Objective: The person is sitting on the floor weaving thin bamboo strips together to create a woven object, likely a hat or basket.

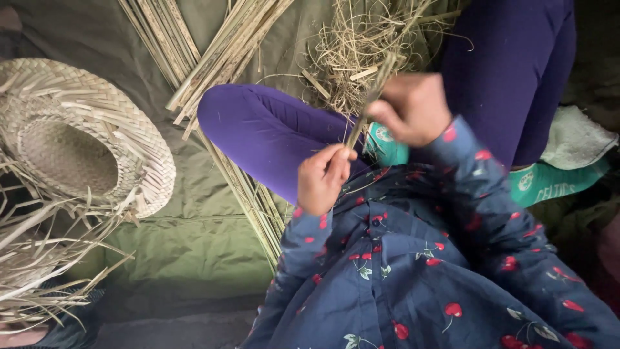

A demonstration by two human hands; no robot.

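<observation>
A thin dry palm-leaf strip (373, 94) runs slanted between my two hands, in front of my chest. My left hand (321, 176) pinches its lower end with closed fingers. Higher up, my right hand (413, 106) is closed around the strip; that hand is blurred. Both arms wear dark blue sleeves printed with red cherries. My crossed legs in purple trousers (265, 129) lie just beyond the hands.
A half-woven straw hat (77, 129) with loose strip ends lies at the left on an olive cloth (194, 226). Bundles of long leaf strips (213, 45) and a tangle of shavings (361, 39) lie at the top. Turquoise socks (555, 184) show at the right.
</observation>
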